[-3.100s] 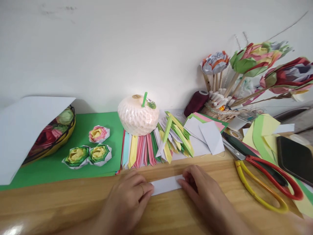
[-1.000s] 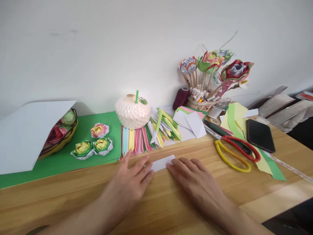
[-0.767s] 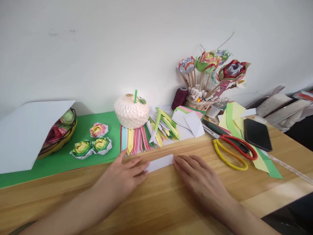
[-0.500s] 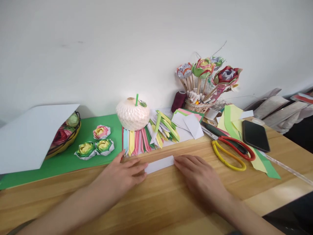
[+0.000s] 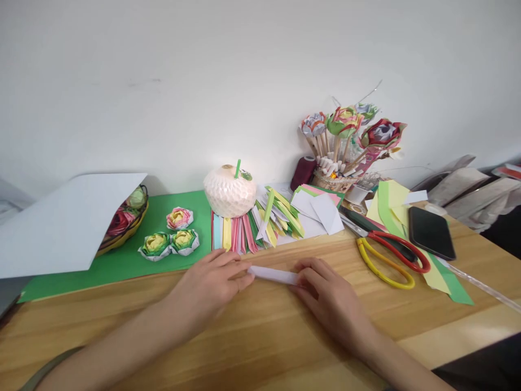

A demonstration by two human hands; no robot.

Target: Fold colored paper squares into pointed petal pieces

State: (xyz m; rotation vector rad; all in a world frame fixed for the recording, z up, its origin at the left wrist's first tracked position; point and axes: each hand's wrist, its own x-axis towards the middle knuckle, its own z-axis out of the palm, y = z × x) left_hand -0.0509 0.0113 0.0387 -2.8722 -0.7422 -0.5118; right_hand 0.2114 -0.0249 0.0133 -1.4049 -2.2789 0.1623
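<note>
A narrow white paper strip (image 5: 272,275) spans the gap between my two hands, just over the wooden table (image 5: 228,347). My left hand (image 5: 222,279) pinches its left end between thumb and fingers. At the right end, my right hand (image 5: 323,288) grips the paper with thumb below and fingers curled above. Behind the strip lie folded paper pieces (image 5: 240,233) in yellow, pink, green and white. A white textured ornament (image 5: 230,193) with a green stick in its top stands at their back.
Left, three paper flowers (image 5: 179,218) and a basket (image 5: 122,239) under a white sheet (image 5: 61,228) rest on green card (image 5: 73,282). Right are scissors (image 5: 386,260), a phone (image 5: 431,232) and paper scraps (image 5: 385,201). Stemmed paper flowers (image 5: 345,122) stand by a dark red thread spool (image 5: 303,172).
The white strip has gone from lying flat and wide to a narrower, tilted shape between my fingers. My right fingers have curled around its end. The view has shifted slightly.
</note>
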